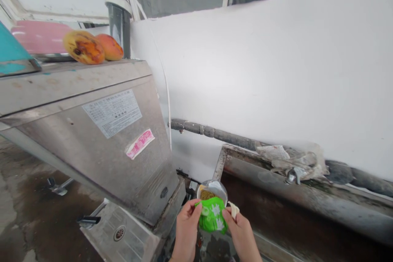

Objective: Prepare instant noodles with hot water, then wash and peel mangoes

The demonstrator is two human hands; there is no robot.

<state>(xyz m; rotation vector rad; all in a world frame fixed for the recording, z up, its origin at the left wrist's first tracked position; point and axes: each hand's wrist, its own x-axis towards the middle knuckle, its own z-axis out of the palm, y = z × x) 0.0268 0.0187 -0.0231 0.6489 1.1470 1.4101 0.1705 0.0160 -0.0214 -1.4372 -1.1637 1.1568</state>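
Observation:
A bright green packet with white lettering is stretched between my two hands. My left hand pinches its left edge between thumb and fingers. At the other side my right hand grips the right edge, and a pale off-white strip sticks up by its fingers. Just beyond the packet is a round, shiny silvery container with yellowish-brown grains in it. The packet covers the container's near part, so what supports it is hidden.
A long stained trough with a tap stands at the right. On the left is a metal water dispenser above a drain tray. Two mangoes lie on its top. A wrapped pipe follows the wall.

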